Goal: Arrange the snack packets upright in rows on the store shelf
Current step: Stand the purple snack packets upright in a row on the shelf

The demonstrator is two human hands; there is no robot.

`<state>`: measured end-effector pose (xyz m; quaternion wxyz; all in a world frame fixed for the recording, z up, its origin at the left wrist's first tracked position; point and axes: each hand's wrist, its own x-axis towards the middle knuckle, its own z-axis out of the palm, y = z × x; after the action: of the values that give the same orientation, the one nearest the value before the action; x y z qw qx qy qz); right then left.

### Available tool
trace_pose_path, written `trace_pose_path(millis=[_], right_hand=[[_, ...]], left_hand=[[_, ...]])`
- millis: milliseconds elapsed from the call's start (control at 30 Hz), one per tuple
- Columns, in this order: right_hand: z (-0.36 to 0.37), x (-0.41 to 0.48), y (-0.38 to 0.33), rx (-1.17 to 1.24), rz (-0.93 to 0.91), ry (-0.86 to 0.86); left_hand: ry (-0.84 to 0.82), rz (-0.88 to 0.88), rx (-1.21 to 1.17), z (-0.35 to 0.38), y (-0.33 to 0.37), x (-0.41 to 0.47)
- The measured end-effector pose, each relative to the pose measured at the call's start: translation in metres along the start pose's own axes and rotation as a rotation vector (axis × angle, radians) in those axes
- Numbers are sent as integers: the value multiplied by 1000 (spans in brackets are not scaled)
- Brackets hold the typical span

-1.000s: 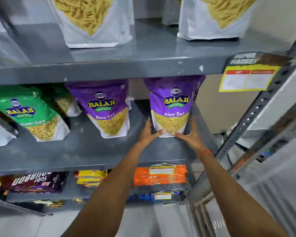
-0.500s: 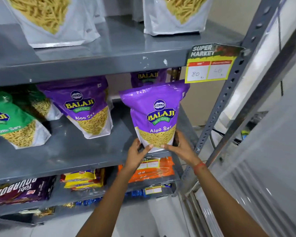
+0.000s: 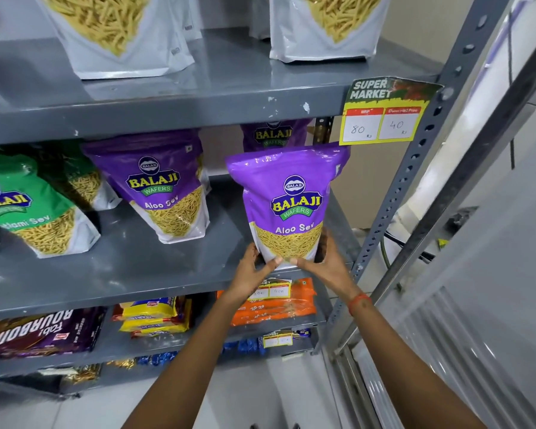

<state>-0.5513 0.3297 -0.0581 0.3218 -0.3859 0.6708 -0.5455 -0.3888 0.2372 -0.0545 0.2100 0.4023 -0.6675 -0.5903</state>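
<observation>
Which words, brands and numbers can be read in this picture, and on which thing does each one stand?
"BALAJI WAFERS Aloo Sev": held purple packet, in left hand and right hand.
"BALAJI WAFERS Aloo Sev": second purple packet.
"BALAJI WAFERS": rear purple packet.
"BALAJI", "Sev": green packet; the rest is partly cut off.
"SUPER MARKET", "MRP", "80", "40": price tag.
"BOURBON", upside down: dark packet.
Lower price tags: too blurred to read.

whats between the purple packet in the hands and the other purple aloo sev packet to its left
In the head view, only bare grey shelf lies between the held purple packet and the standing purple packet; the two do not touch.
</observation>
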Motion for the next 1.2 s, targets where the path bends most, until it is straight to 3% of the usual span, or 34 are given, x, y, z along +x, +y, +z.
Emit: trace_pose_path(millis=[67,167,300,400,467,567,700,800,967,1200], right_hand=[[13,-15,-10,-35,-92,265],[46,-38,-43,-132,-447,544],[107,-42,-88,-116,-724,487],[157,-28,-106,-129,-804,416],[189,-9,-104,-150,-746,341],[233,22,-91,-161,-488,237],[248,59,-87,-51,-90,143],[242,75,-96,8,73,0],[238,60,-97,22,8,-55],[238,18,-47,-81,-87,-36]], left_hand=[[17,36,16,-1,0,-7],[178,184,89,-7,9,-23],[412,530,189,-43,27,-39],[564,562,198,-86,18,-37],[647,469,162,-118,1,-28],[643,326,93,-174,-27,-12],[404,170,135,-226,-50,15],[236,100,79,-244,-47,35],[137,34,20,-251,-54,46],[102,47,-25,-235,-78,-17]])
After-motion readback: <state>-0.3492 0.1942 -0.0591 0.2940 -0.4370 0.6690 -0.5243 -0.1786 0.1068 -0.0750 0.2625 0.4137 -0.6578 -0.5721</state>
